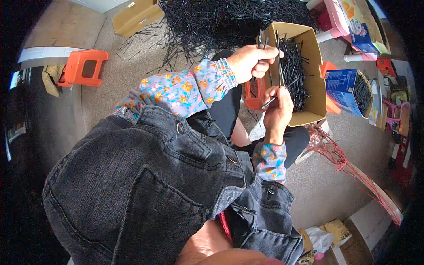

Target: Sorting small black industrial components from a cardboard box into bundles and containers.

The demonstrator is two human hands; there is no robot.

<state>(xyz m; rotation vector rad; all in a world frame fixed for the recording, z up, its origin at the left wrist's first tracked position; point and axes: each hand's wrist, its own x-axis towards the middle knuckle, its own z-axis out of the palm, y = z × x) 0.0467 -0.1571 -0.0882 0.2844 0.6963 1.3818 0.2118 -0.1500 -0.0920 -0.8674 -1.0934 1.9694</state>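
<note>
My left hand (251,62) is closed, with thin black stick-like pieces (260,39) poking up past its fingers. Below it, my right hand (279,108) is closed too, pinching the lower end of a long thin black rod (279,70) that runs up past my left fingertips. A short shiny piece (267,104) sticks out at the left of my right hand. Both hands are at the left edge of an open cardboard box (314,66), which holds a heap of similar thin black pieces (293,73). The exact kind of these pieces is too small to tell.
A large pile of black pieces (212,26) covers the floor ahead, beside another cardboard box (137,17). An orange stool (86,66) stands left. At right are a blue box (342,86) of black pieces, a pink stool (338,20) and a bundle of red strands (338,154).
</note>
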